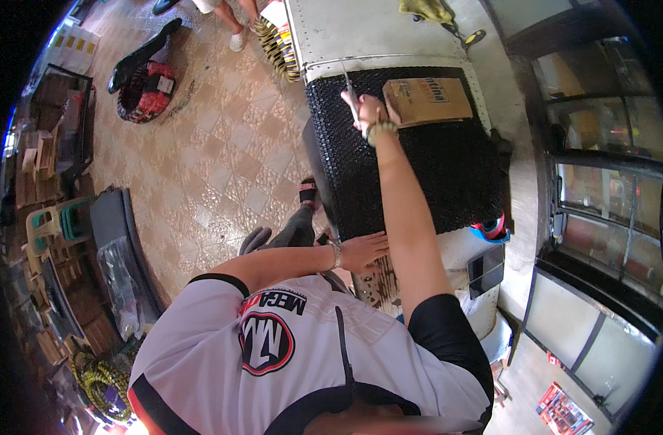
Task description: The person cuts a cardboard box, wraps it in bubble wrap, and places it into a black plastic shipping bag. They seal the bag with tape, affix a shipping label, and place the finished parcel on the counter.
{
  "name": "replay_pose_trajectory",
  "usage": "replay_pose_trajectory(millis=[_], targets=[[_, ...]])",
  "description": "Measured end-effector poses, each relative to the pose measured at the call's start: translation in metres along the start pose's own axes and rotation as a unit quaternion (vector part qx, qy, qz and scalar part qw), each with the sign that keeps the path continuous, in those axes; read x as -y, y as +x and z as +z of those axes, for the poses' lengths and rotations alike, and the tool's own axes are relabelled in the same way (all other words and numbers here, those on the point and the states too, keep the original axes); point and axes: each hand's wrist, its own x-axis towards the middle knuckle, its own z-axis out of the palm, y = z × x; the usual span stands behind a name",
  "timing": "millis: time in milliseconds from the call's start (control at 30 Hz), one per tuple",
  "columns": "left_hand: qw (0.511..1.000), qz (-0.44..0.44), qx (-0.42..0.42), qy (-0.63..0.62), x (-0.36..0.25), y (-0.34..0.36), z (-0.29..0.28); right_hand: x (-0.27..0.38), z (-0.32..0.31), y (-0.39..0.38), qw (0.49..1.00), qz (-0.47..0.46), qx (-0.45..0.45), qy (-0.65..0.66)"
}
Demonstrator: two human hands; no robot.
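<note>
A sheet of black bubble wrap (426, 170) covers the middle of the pale counter. On its far right part lies a brown cardboard box (436, 100) with blue print. My right hand (373, 111), arm stretched forward, is closed around a slim bladed tool (352, 98) just left of the box. The thin tip points away from me, near the wrap's far left corner; its exact kind is too small to tell. My left hand (364, 251) rests flat with fingers stretched out at the wrap's near edge.
A dark phone (486, 272) and a red-and-blue roll-shaped item (493, 230) sit on the counter's near right. Wrapped tires (147, 90) lie on the tiled floor. Glass-fronted cabinets (610, 188) line the right side. Another person's legs (230, 18) show at the top.
</note>
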Motion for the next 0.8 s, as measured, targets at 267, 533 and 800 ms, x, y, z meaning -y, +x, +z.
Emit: replay_pose_trajectory(millis=[267, 533, 800], targets=[[0.934, -0.164, -0.317, -0.004, 0.016, -0.057, -0.106, -0.184, 0.013, -0.321, 0.931, 0.195, -0.309, 0.007], [0.898, -0.177, -0.399, 0.054, 0.115, 0.074, -0.262, -0.268, 0.039, -0.429, 0.791, 0.425, -0.426, -0.112], [0.947, -0.225, -0.045, -0.225, 0.27, 0.283, -0.293, -0.237, 0.002, -0.227, 0.77, 0.383, -0.498, 0.114]])
